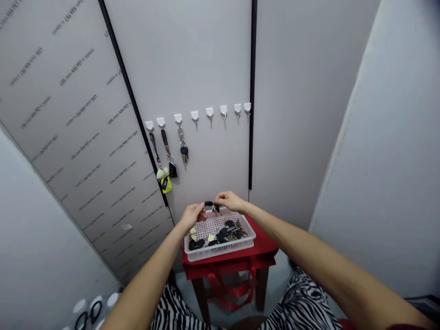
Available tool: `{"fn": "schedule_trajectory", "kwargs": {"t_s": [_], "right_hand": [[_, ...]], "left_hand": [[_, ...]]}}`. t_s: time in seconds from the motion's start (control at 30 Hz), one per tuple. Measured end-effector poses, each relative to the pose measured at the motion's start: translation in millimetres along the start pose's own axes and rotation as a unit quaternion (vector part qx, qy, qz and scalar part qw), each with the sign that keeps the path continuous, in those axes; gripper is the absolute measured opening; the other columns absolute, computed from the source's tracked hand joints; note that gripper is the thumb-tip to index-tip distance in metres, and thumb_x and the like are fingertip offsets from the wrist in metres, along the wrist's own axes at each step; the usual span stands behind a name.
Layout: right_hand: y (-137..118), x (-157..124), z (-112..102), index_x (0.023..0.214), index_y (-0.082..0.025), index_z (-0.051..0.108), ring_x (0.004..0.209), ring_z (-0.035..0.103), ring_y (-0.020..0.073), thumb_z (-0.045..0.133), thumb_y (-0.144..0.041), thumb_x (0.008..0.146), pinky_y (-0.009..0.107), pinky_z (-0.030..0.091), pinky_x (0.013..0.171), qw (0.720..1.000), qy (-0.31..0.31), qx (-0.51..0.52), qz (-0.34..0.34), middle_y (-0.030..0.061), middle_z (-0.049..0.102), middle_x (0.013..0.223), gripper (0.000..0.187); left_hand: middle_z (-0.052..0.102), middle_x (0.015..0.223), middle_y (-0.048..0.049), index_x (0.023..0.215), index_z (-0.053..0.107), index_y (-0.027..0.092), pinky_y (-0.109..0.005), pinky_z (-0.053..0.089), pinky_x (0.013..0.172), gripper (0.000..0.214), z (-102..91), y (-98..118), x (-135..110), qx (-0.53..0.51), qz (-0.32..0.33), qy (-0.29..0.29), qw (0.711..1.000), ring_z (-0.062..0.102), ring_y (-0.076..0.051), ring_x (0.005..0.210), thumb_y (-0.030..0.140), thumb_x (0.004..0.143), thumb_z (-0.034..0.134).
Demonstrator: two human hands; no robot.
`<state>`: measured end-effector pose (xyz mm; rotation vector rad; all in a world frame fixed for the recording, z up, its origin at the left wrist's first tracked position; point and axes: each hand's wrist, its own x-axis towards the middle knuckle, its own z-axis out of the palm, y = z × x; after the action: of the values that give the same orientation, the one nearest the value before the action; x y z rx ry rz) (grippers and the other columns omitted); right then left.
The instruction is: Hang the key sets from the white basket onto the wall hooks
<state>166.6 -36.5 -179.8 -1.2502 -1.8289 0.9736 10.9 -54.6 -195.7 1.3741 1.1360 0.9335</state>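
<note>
Between my two hands, above a white plastic basket [220,250], is a keychain [209,203] with a short black strap and metal parts. My left hand [193,216] pinches the strap's left end. At its other end, my right hand [229,200] has thumb and fingertips closed by the dark, shiny metal part; the finer details are too small to make out. Inside the basket lie several black keys and key fobs [223,234], along with pale yellow pieces [211,238].
A red-covered stool [263,245] carries the basket. On the wall panel ahead runs a row of white hooks [209,112]; the three leftmost hold keychains [184,150]. Red bag straps [232,293] hang below the stool. White-capped containers [80,306] stand at lower left.
</note>
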Motion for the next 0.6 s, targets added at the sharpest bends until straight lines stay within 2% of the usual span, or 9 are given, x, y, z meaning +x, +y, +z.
{"fn": "schedule_trajectory", "kwargs": {"t_s": [0.1, 0.17, 0.27, 0.37, 0.43, 0.5, 0.6], "right_hand": [[-5.4, 0.8, -0.7, 0.057, -0.011, 0.051, 0.045, 0.043, 0.0042, 0.042, -0.019, 0.063, 0.015, 0.033, 0.045, 0.999, 0.002, -0.034, 0.015, -0.0017, 0.051, 0.050, 0.013], [-6.4, 0.9, -1.4, 0.060, -0.011, 0.052, 0.045, 0.044, 0.0051, 0.041, -0.021, 0.064, 0.015, 0.034, 0.044, 0.997, -0.003, -0.071, 0.020, -0.0003, 0.053, 0.052, 0.016], [0.0, -1.9, -4.5, 0.066, -0.013, 0.056, 0.052, 0.048, 0.0073, 0.048, -0.025, 0.059, 0.016, 0.035, 0.048, 0.983, -0.048, -0.176, 0.009, 0.0009, 0.056, 0.060, 0.017], [15.4, -10.9, -5.6, 0.072, -0.017, 0.058, 0.058, 0.050, 0.0117, 0.059, -0.025, 0.044, 0.019, 0.034, 0.049, 0.931, -0.146, -0.332, 0.047, 0.0010, 0.057, 0.065, 0.030], [27.9, -18.7, -2.7, 0.071, -0.019, 0.059, 0.061, 0.051, 0.0147, 0.061, -0.022, 0.039, 0.021, 0.034, 0.050, 0.894, -0.170, -0.407, 0.072, 0.0015, 0.058, 0.065, 0.032], [39.0, -25.0, 2.0, 0.065, -0.020, 0.059, 0.065, 0.051, 0.0164, 0.060, -0.020, 0.041, 0.022, 0.034, 0.052, 0.889, -0.141, -0.430, 0.066, 0.0015, 0.057, 0.065, 0.025], [48.3, -27.6, 5.7, 0.058, -0.020, 0.057, 0.065, 0.051, 0.0155, 0.055, -0.018, 0.047, 0.022, 0.034, 0.054, 0.915, -0.076, -0.394, 0.042, 0.0005, 0.057, 0.061, 0.011]], "left_hand": [[0.049, 0.044, 0.0017, 0.056, 0.043, 0.012, -0.017, 0.033, 0.045, 0.026, -3.7, 1.8, 0.9, 0.048, 0.016, 0.011, 0.999, 0.044, -0.005, 0.038, 0.035, 0.067, 0.039], [0.049, 0.046, 0.0023, 0.061, 0.045, 0.012, -0.017, 0.033, 0.045, 0.019, -7.3, -0.6, 2.1, 0.088, 0.029, 0.041, 0.995, 0.044, -0.005, 0.039, 0.029, 0.066, 0.041], [0.048, 0.046, 0.0041, 0.074, 0.046, 0.012, -0.017, 0.032, 0.044, 0.015, -13.1, -10.4, 3.3, 0.172, 0.041, 0.072, 0.982, 0.045, -0.006, 0.042, 0.020, 0.061, 0.047], [0.048, 0.048, 0.0040, 0.076, 0.049, 0.011, -0.017, 0.033, 0.046, 0.021, -12.1, -24.4, 2.4, 0.256, 0.045, 0.031, 0.965, 0.045, -0.007, 0.046, 0.018, 0.056, 0.050], [0.050, 0.051, 0.0034, 0.076, 0.051, 0.012, -0.017, 0.033, 0.047, 0.022, -4.3, -33.7, 0.3, 0.295, 0.044, -0.010, 0.954, 0.045, -0.007, 0.047, 0.019, 0.055, 0.051], [0.051, 0.055, 0.0028, 0.076, 0.053, 0.014, -0.017, 0.033, 0.047, 0.026, 8.3, -41.5, -2.3, 0.334, 0.047, -0.054, 0.940, 0.046, -0.008, 0.049, 0.022, 0.052, 0.053], [0.053, 0.056, 0.0031, 0.071, 0.056, 0.017, -0.017, 0.033, 0.047, 0.026, 26.5, -48.8, -3.7, 0.392, 0.061, -0.080, 0.914, 0.046, -0.009, 0.053, 0.022, 0.046, 0.058]]}}
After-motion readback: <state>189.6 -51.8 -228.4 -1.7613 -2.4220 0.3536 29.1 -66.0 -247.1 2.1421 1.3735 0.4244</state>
